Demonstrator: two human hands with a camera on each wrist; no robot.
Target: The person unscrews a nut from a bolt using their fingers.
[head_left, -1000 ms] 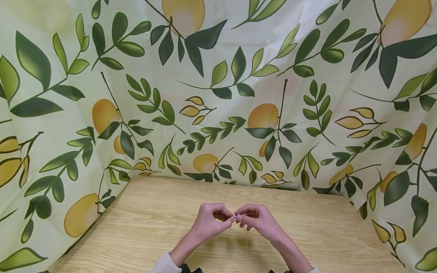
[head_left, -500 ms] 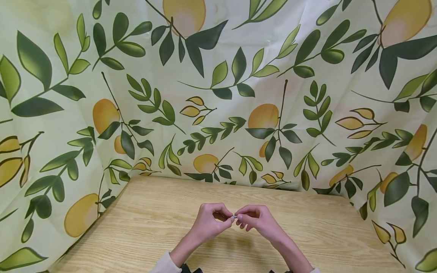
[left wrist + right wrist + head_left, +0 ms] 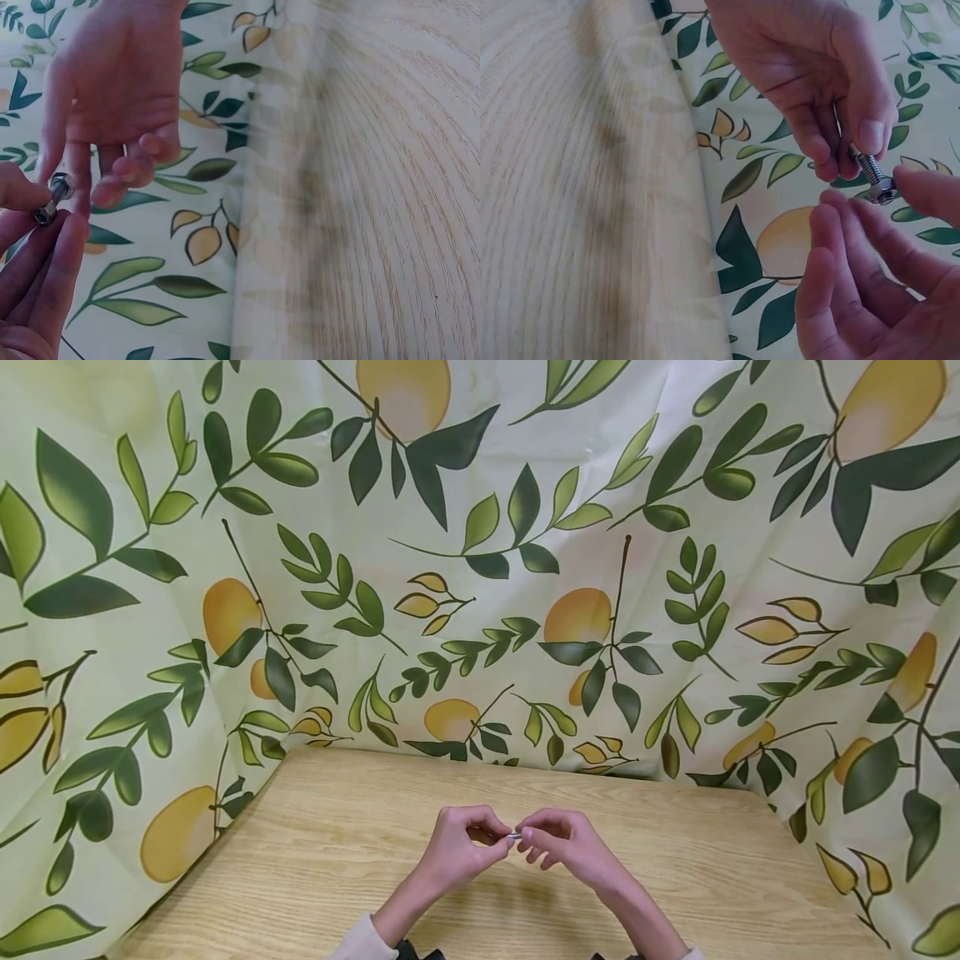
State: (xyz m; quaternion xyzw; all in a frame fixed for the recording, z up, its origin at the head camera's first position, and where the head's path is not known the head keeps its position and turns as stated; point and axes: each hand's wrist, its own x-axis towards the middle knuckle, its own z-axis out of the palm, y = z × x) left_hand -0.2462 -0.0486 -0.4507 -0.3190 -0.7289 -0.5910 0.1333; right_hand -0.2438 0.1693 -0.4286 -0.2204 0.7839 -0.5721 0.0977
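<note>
A small silver bolt (image 3: pixel 869 168) with a threaded shank spans the gap between my two hands above the table. My left hand (image 3: pixel 463 849) pinches one end of it between thumb and fingers; in the left wrist view the bolt's head (image 3: pixel 45 216) shows at those fingertips. A hex nut (image 3: pixel 883 191) sits on the other end of the shank. My right hand (image 3: pixel 576 850) has its thumb and fingertips around the nut, the other fingers loosely bent below. From the head view the bolt is mostly covered by fingertips.
A light wooden table (image 3: pixel 337 827) lies under both hands. Cloth (image 3: pixel 480 610) printed with leaves and yellow fruit hangs behind it and along both sides. Pale sleeves (image 3: pixel 365 941) and dark wrist straps show at the bottom edge.
Both hands stay in the same place, with the bolt still between them. The right hand's fingertips shift slightly at the nut.
</note>
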